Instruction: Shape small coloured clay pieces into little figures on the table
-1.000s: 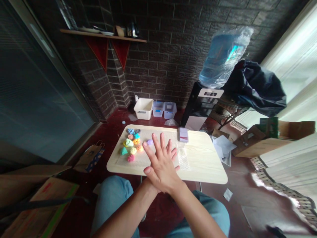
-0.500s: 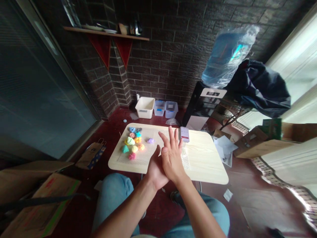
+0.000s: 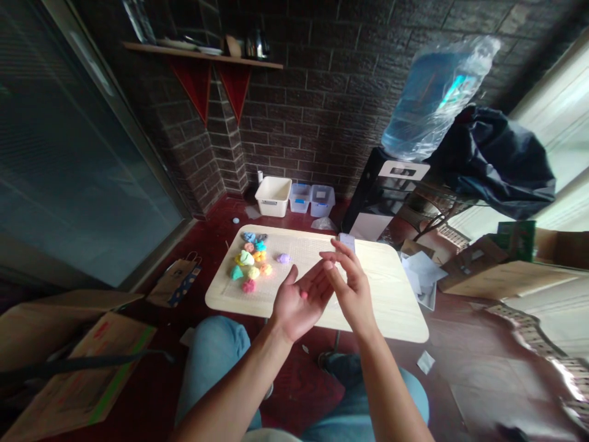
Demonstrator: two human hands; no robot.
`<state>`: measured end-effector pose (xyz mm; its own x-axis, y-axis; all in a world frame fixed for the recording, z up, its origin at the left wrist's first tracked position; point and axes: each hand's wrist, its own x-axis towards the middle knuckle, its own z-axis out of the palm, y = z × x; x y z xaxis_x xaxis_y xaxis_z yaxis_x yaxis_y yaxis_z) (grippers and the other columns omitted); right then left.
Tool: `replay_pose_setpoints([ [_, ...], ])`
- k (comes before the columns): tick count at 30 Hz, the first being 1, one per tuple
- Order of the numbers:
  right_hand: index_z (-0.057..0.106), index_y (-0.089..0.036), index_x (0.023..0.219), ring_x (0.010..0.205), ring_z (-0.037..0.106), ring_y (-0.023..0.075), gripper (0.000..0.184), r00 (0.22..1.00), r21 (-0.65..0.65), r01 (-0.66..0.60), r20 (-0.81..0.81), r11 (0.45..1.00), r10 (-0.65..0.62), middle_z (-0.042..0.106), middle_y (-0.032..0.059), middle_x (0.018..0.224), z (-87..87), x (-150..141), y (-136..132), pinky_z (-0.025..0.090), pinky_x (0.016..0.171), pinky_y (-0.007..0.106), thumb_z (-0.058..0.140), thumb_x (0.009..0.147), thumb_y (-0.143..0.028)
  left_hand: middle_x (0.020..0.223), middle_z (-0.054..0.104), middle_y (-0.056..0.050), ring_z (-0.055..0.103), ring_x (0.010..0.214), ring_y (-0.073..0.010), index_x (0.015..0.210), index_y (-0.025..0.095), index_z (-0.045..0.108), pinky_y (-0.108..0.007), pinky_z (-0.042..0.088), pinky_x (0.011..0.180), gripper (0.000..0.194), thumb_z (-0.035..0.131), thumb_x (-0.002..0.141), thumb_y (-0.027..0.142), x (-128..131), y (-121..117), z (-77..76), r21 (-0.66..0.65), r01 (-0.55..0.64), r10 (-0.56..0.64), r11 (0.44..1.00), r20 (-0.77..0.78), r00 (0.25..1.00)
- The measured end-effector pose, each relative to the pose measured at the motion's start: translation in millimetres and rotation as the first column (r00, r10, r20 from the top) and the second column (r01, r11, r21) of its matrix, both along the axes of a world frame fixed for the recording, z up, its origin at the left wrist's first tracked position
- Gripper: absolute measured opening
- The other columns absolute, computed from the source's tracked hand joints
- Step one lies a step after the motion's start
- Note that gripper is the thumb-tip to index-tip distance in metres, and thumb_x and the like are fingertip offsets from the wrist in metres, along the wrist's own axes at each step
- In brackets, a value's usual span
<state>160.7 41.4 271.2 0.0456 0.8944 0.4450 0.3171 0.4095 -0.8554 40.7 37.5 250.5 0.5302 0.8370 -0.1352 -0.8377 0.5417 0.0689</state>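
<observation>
My left hand [image 3: 299, 307] is turned palm up above the near side of the table, its fingers extended and its thumb apart. A small pinkish-red ball of clay [image 3: 304, 294] rests on that palm. Just to the right, my right hand [image 3: 355, 288] hovers by the left fingertips with bent, parted fingers and nothing visible in them. Several coloured lumps of clay [image 3: 253, 272] sit in a cluster at the table's left. A lone purple lump [image 3: 283, 258] lies between the cluster and my hands.
The pale table [image 3: 396, 307] carries a bubble-textured clear sheet [image 3: 276, 285] and a phone [image 3: 347, 240], partly behind my right hand. Beyond stand a white bin [image 3: 273, 205], clear plastic boxes [image 3: 322, 202] and a water dispenser [image 3: 377, 196]. Cardboard boxes [image 3: 92, 362] flank the left.
My hands were pressed together, right over left. The right hand has lifted off to the right, uncovering the small pinkish-red ball on my left palm. The view has shifted slightly.
</observation>
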Motion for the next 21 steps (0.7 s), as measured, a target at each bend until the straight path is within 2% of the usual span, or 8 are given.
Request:
replay_pose_setpoints([
  [3, 0.071, -0.026, 0.093, 0.101, 0.056, 0.0221, 0.012, 0.995, 0.042, -0.009, 0.103, 0.999, 0.005, 0.062, 0.0051, 0.101, -4.9, 8.6, -9.5, 0.045, 0.091, 0.041, 0.061, 0.088, -0.030, 0.121, 0.066, -0.014, 0.060, 0.114, -0.0181, 0.131, 0.005, 0.051, -0.027, 0.042, 0.100, 0.052, 0.034, 0.096, 0.040, -7.1, 2.8, 0.8, 0.044, -0.016, 0.016, 0.999, -0.013, 1.000],
  [5, 0.072, -0.027, 0.094, 0.094, 0.055, 0.0212, 0.011, 0.985, 0.056, -0.039, 0.171, 0.998, 0.029, 0.061, 0.0041, 0.094, -7.8, 8.7, -16.9, 0.045, 0.084, 0.039, 0.062, 0.087, -0.027, 0.133, 0.059, -0.013, 0.054, 0.124, -0.0183, 0.137, 0.006, 0.044, -0.026, 0.042, 0.101, 0.055, 0.032, 0.097, 0.041, -11.1, 4.2, 2.4, 0.062, -0.022, 0.024, 0.998, -0.043, 0.999],
  [10, 0.071, -0.034, 0.104, 0.091, 0.052, 0.0214, 0.020, 0.935, 0.078, -0.096, 0.349, 0.992, 0.063, 0.062, 0.0027, 0.096, -7.3, -3.0, -28.0, 0.042, 0.082, 0.040, 0.067, 0.085, -0.026, 0.144, 0.047, -0.013, 0.040, 0.136, -0.0200, 0.142, 0.007, 0.037, -0.031, 0.036, 0.109, 0.058, 0.031, 0.096, 0.042, -15.2, 4.8, 10.1, 0.078, -0.044, 0.052, 0.996, -0.104, 0.993],
  [15, 0.069, -0.037, 0.110, 0.091, 0.052, 0.0216, 0.028, 0.904, 0.097, -0.133, 0.419, 0.986, 0.080, 0.062, 0.0019, 0.096, -1.9, -10.8, -28.7, 0.039, 0.081, 0.041, 0.069, 0.084, -0.027, 0.146, 0.044, -0.015, 0.041, 0.135, -0.0217, 0.142, 0.004, 0.036, -0.031, 0.036, 0.110, 0.060, 0.029, 0.096, 0.043, -16.1, 0.6, 19.7, 0.050, -0.022, 0.027, 0.998, -0.117, 0.993],
  [21, 0.068, -0.036, 0.112, 0.091, 0.052, 0.0221, 0.029, 0.894, 0.096, -0.151, 0.437, 0.984, 0.095, 0.062, 0.0022, 0.094, 2.5, -12.3, -28.5, 0.038, 0.082, 0.041, 0.067, 0.085, -0.027, 0.147, 0.042, -0.017, 0.043, 0.134, -0.0249, 0.141, 0.003, 0.038, -0.032, 0.037, 0.108, 0.061, 0.032, 0.096, 0.044, -16.9, -3.7, 26.4, 0.038, 0.036, -0.030, 0.999, -0.130, 0.991],
])
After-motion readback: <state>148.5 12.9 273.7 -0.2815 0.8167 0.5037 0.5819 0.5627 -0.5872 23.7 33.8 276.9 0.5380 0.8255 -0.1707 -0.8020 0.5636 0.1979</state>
